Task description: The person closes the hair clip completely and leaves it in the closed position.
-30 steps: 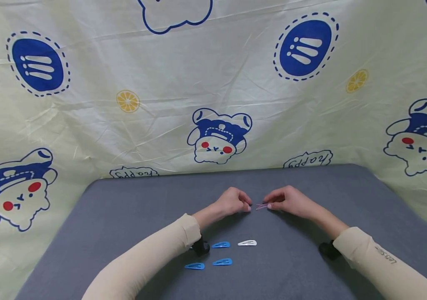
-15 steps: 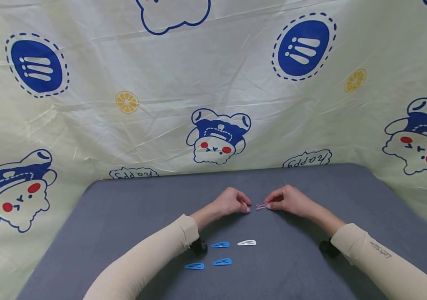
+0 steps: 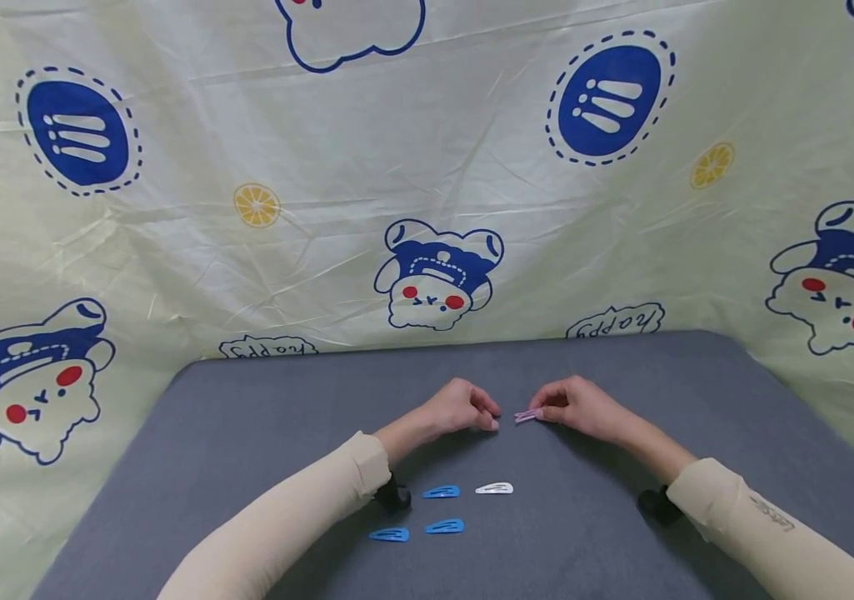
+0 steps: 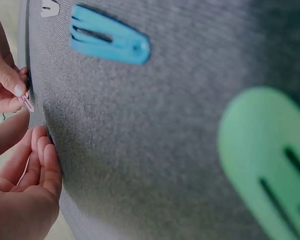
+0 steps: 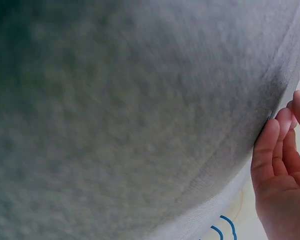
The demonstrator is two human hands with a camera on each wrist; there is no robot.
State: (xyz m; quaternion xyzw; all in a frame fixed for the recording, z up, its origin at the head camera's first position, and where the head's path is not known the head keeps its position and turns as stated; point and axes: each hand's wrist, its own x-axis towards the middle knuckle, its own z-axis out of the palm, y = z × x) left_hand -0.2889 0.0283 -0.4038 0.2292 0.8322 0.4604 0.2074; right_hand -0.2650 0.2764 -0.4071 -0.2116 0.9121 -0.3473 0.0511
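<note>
In the head view, my right hand (image 3: 576, 407) pinches a small pink snap hair clip (image 3: 525, 416) between thumb and fingertips over the far middle of the table. Its narrow strips point toward my left hand (image 3: 462, 407), which is a short gap away with loosely bent fingers and nothing in them. The left wrist view shows the same pink clip (image 4: 27, 103) jutting from the right hand's fingertips, beyond the left thumb. At the right wrist view's edge, the right hand (image 5: 285, 170) is only partly in frame.
Nearer me on the grey table (image 3: 284, 417) lie a white hair clip (image 3: 495, 488) and three blue ones, including one blue clip (image 3: 445, 527). A green clip (image 4: 270, 150) shows large in the left wrist view. Behind the table hangs a printed curtain (image 3: 337, 250).
My left hand has drawn slightly left, away from the pink clip. The clip's strips, spread apart a second ago, look closer together. The right hand keeps its pinch; the table clips stay put.
</note>
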